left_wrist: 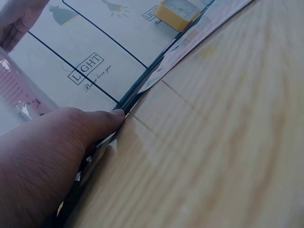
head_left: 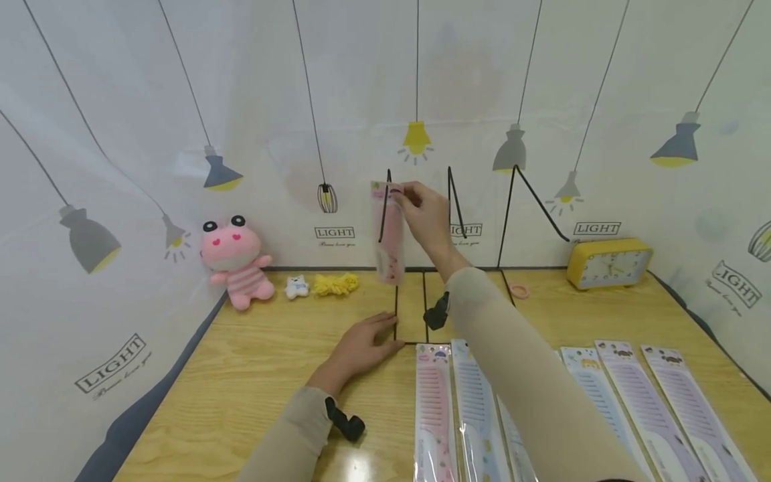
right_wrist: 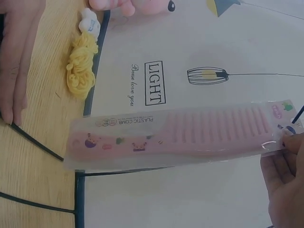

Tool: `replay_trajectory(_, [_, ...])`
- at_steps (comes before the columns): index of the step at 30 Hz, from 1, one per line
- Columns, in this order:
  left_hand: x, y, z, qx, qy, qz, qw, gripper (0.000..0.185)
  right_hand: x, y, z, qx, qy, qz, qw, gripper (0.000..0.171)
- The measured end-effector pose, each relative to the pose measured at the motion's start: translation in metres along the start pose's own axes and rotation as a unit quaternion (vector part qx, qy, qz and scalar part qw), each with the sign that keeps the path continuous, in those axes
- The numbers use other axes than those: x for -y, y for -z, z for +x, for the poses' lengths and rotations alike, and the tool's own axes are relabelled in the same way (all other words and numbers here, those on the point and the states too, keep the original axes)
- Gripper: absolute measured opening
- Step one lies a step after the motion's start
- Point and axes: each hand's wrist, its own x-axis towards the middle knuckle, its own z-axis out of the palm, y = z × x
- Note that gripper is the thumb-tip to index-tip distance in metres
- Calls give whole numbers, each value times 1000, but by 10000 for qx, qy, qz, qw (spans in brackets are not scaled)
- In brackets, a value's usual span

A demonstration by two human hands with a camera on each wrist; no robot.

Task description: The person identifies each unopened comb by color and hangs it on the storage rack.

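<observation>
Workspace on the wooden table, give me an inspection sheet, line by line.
Surface: wooden table, glossy.
Job's things: pink packaged comb held up at the black wire rack; more packaged combs in a row at the front.
Clutter: pink plush toy, small white figure, yellow yarn, pink hair tie, yellow clock.
Hands: right hand pinches the comb's packet top; left hand rests flat on the rack's base.
Cables: nothing seen.
Surroundings: lamp-print backdrop.
</observation>
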Motion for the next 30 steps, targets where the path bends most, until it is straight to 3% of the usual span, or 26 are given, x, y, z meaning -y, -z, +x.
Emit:
replay_trajectory(6, [-1, -1, 1, -12, -24, 11, 10000, 63, -7, 13, -13, 189, -134, -83, 9997, 27])
replay_trajectory(11, [-2, 0, 1, -24, 6, -65, 10000, 62, -14, 27, -38, 685, -740, -17, 9949, 44])
replay_trajectory(14, [-1, 1, -1, -17, 22, -80, 10000, 63, -14, 36, -56, 898, -877, -53, 9921, 51])
replay_trajectory(23, [-3, 3, -1, 66, 78, -157, 9998, 63, -15, 64, -96, 1391, -621, -366, 9877, 45])
replay_trajectory(27, [-4, 2, 0, 38, 80, -182, 9998, 63, -13, 73, -114, 1833, -772, -401, 9792, 44])
replay_trajectory(30, [-2, -1, -3, 60, 133, -174, 9997, 63, -13, 77, -132, 2436, -693, -390, 9666, 40])
